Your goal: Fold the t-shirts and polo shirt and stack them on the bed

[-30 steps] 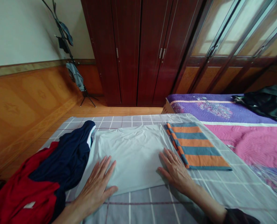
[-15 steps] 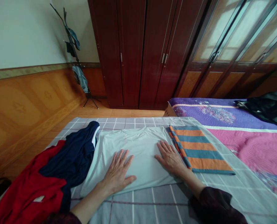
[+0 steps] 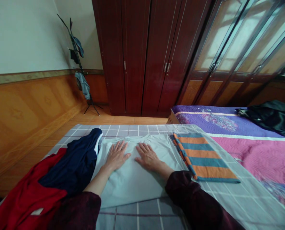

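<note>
A white T-shirt (image 3: 135,188) is spread out on the grey checked cloth with its collar side away from me. My left hand (image 3: 117,155) lies flat on its upper left part, fingers spread. On the upper middle of the shirt rests my right hand (image 3: 148,157), also flat with fingers apart. Neither hand grips anything. To the right, close beside the shirt, lies a folded orange and teal striped garment (image 3: 204,156). A crumpled navy and red garment (image 3: 72,163) touches or nearly touches the shirt's left edge.
The grey checked cloth (image 3: 152,217) covers the surface under the clothes. Beyond it stands a dark red wardrobe (image 3: 135,57). A purple and pink bed cover (image 3: 248,150) with a black garment (image 3: 272,116) is at right. A coat stand (image 3: 77,60) is at back left.
Both hands have slid away from me towards the collar. The right hand has also moved left, closer to the left one. The camera view has tilted slightly up.
</note>
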Available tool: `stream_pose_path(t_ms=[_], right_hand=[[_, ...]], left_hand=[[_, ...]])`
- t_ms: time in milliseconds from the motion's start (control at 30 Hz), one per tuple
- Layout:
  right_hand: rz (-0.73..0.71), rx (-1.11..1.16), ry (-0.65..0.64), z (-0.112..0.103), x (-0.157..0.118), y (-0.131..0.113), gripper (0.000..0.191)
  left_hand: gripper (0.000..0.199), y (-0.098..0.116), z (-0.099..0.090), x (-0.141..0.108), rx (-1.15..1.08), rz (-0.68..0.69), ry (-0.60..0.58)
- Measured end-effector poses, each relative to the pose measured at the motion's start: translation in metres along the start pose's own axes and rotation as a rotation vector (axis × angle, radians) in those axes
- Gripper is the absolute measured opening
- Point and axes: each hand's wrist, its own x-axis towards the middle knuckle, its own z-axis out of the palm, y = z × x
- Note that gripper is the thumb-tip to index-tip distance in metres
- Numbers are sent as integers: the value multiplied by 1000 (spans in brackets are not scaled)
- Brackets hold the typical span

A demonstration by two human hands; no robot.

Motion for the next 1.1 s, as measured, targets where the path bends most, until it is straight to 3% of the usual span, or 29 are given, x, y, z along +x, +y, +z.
stream_pose_path(t_ms=[167,233,300,367,467,533,567,733,800,867,967,1100], right_hand=[[305,-75,63,-6,-13,96,57],[402,-100,88,-10,-21,115,56],[457,-122,107,-9,-25,109,59],[418,-127,115,-5,-30,82,62],[109,-48,106,5,-43,34,63],[-75,14,72,9,-56,20,64],[-90,23,61,9,-64,22,64],[325,-126,170,4,-101,80,54],[404,-150,207,-1,-112,94,51],[422,-141,204,-9,-118,95,49],[516,-153,79,-24,-118,84,40],[634,-150,-73,-41,-108,87,28]], left_hand=[[65,-6,5,-1,-17,17,-15],[65,-5,3,-1,-23,17,-10],[66,-5,3,-1,-29,15,-8],[66,-5,4,0,-32,13,-11],[66,-6,5,0,-23,19,3],[66,-6,5,0,-9,11,24],[67,-7,5,-1,-4,1,28],[71,-6,3,-1,-17,-32,-16],[71,-6,4,0,-23,-33,-16],[71,-6,5,1,-26,-36,-8],[70,-6,1,2,-36,-39,8],[69,11,-24,-11,-79,9,36]])
